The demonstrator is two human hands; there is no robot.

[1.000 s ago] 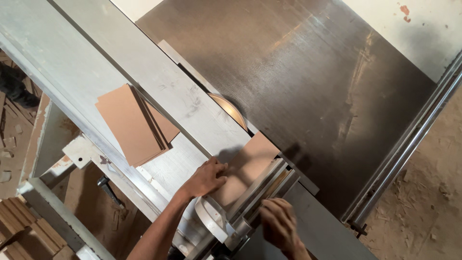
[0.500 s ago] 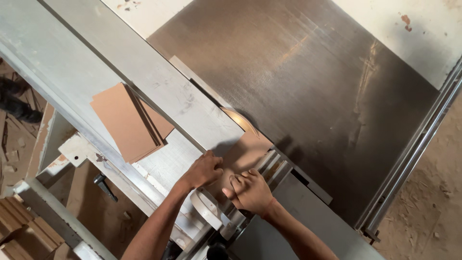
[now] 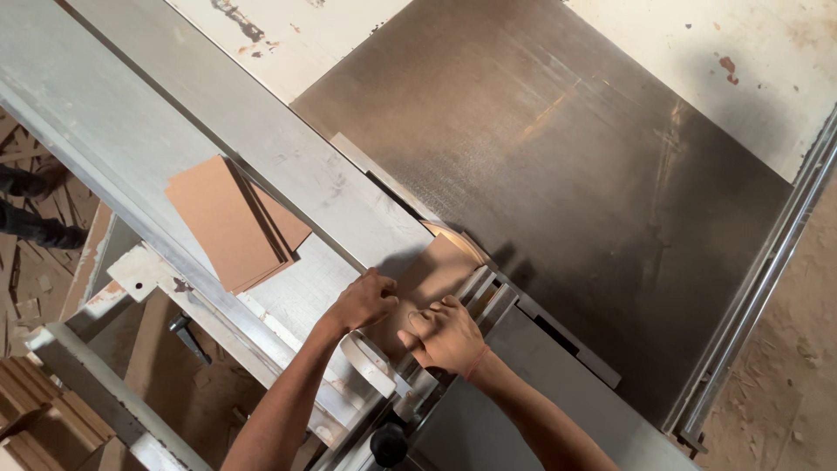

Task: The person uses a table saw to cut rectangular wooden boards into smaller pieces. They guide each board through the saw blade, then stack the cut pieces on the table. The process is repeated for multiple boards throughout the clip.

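Head view: left hand point(image 3: 366, 301) and right hand point(image 3: 446, 336) clamp, half hiding, brown board point(image 3: 432, 275).

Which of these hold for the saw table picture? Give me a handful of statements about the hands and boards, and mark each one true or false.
1. Both hands press on a brown board at the saw table. True.
2. The left hand is lifted clear of the board. False: it rests on the board's near edge.
3. A stack of brown boards lies on the pale sliding carriage, apart from the hands. True.
4. The right hand holds a hammer. False: it holds no tool; it is closed over the board and the metal fence rails.
5. The dark metal top is covered with boards. False: it is bare.
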